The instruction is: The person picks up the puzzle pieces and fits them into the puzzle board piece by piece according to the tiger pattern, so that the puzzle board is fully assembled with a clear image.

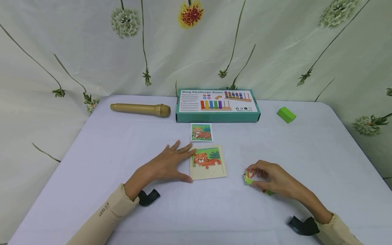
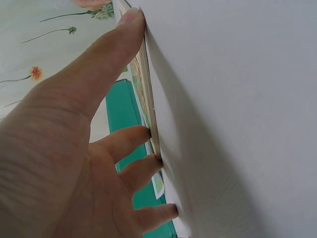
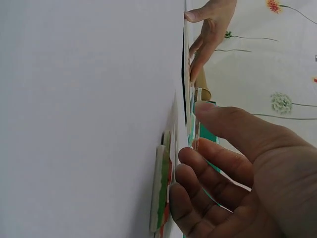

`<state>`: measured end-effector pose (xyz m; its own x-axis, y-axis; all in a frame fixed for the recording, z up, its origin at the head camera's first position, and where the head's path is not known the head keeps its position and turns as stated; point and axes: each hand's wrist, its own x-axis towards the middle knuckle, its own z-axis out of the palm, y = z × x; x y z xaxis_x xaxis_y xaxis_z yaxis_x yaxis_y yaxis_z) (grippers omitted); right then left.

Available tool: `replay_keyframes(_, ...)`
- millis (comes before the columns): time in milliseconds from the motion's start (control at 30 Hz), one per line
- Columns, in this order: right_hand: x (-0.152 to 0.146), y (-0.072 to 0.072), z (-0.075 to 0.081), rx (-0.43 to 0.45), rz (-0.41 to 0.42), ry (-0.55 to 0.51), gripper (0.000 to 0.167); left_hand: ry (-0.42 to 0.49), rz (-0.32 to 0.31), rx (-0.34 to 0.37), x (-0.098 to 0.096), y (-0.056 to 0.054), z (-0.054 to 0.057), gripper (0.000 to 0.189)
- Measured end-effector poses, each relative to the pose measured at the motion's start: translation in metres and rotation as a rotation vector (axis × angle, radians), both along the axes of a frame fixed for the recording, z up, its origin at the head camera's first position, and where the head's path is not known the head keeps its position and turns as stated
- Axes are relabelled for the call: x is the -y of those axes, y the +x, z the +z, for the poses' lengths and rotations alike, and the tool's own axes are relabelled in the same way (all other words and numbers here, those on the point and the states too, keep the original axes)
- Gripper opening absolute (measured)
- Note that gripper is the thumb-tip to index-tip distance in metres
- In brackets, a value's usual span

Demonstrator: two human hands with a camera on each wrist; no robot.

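A square wooden puzzle board [image 1: 209,173] lies mid-table, its upper half filled with a tiger picture and its lower part bare wood. My left hand [image 1: 169,163] is spread at the board's left side, thumb and fingertips touching its edge. Between thumb and forefinger, my right hand [image 1: 272,177] pinches a puzzle piece [image 1: 248,178] printed green, white and orange, to the right of the board. Under that hand another puzzle piece [image 1: 269,192] rests on the table, mostly hidden in the head view; the right wrist view shows green-edged pieces [image 3: 159,188] below the curled fingers.
A tiger picture card [image 1: 201,132] lies just behind the board. Farther back stand a green Ring Challenge Game box [image 1: 218,117], a gold toy microphone [image 1: 137,109] to its left and a green block [image 1: 286,115] to its right. A flower-printed cloth hangs behind the table.
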<state>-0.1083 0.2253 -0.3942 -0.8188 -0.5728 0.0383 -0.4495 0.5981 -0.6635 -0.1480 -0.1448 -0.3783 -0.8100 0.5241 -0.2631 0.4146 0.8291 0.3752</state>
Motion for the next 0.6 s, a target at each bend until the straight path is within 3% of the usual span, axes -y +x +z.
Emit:
replay_keyframes(300,0.005,-0.001,0.005,0.057,0.01,-0.007,0.037,-0.003,0.003,-0.001,0.001,0.001,0.0,0.1)
replay_keyframes(433,0.012,-0.005,0.007,0.053,0.042,-0.035,0.037,0.0,0.003,-0.001,0.001,0.001,0.0,0.1)
replay_keyframes(600,0.024,-0.012,0.01,0.092,0.021,-0.063,0.038,0.001,0.003,0.005,0.0,0.001,0.0,0.1)
